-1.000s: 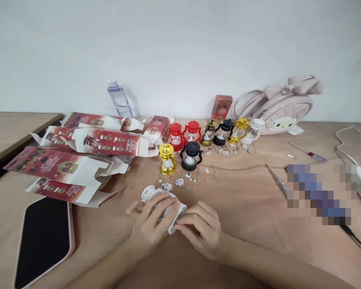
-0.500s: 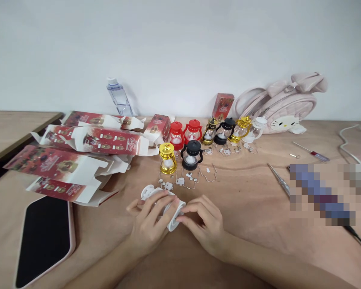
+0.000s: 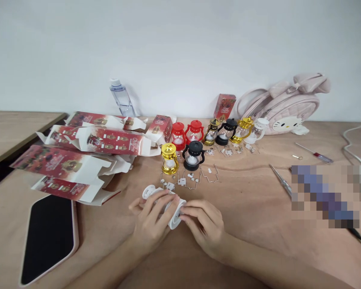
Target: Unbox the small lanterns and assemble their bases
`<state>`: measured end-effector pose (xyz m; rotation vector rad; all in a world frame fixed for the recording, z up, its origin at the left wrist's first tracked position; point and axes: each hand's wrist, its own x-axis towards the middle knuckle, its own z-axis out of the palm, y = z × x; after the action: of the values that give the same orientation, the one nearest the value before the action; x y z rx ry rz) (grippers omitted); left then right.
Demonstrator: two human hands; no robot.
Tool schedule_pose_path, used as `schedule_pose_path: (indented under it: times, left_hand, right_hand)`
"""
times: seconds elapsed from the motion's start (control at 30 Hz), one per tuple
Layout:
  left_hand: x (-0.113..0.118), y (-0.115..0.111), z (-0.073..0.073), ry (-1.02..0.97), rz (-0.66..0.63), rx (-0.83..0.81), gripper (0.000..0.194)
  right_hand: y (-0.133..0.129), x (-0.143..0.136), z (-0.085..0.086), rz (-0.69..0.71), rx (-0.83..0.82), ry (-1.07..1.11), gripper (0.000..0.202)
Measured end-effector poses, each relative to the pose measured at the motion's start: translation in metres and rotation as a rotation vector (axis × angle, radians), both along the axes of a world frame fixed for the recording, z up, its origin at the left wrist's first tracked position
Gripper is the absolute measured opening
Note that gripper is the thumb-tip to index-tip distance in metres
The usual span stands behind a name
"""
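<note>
A white mini lantern [image 3: 175,220] lies tipped on its side in my left hand [image 3: 152,222], whose fingers wrap round its body. Its top points left and away, and its round base faces my right hand [image 3: 207,226]. My right thumb and fingertips are pinched together against the underside of that base; anything between them is hidden. Just beyond my hands stand a gold lantern [image 3: 169,158] and a black lantern [image 3: 193,155]. Bent wire pieces [image 3: 210,180], small white tabs [image 3: 182,182] and button cells [image 3: 163,180] lie in front of these.
Flattened red-and-white boxes [image 3: 114,141] pile up at the left above a phone [image 3: 49,237]. More lanterns [image 3: 194,132] line the back, near a water bottle [image 3: 121,98] and pink bag [image 3: 289,108]. A screwdriver [image 3: 315,154], tweezers [image 3: 281,180] and a blurred-out object [image 3: 325,194] lie right.
The whole view has shifted slightly. My left hand keeps its hold on the white lantern, and its base now shows a little more beside my right fingertips, which stay at it.
</note>
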<state>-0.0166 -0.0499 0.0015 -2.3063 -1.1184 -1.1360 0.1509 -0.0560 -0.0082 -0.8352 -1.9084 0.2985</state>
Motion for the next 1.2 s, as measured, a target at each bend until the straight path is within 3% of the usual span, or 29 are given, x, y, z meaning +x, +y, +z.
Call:
schedule_pose_path:
  times: [0.27, 0.47, 0.73, 0.93, 1.2]
  left_hand:
    - [0.0, 0.001, 0.0, -0.018, 0.045, -0.003, 0.015]
    - [0.001, 0.002, 0.002, -0.017, 0.048, -0.004, 0.015]
    - [0.001, 0.001, 0.0, -0.021, 0.047, -0.005, 0.015]
    - [0.0, 0.001, -0.002, -0.024, 0.033, 0.018, 0.019]
    - [0.001, 0.0, 0.001, 0.005, 0.023, 0.012, 0.019]
  right_hand:
    - [-0.003, 0.001, 0.008, -0.035, 0.146, -0.148, 0.029]
    - [-0.003, 0.0, 0.01, -0.012, 0.149, -0.156, 0.029]
    - [-0.004, 0.002, 0.005, -0.048, 0.08, -0.092, 0.027]
    - [-0.002, 0.003, 0.011, 0.068, -0.009, 0.021, 0.028]
    - [0.005, 0.005, 0.013, 0.117, -0.208, 0.101, 0.019]
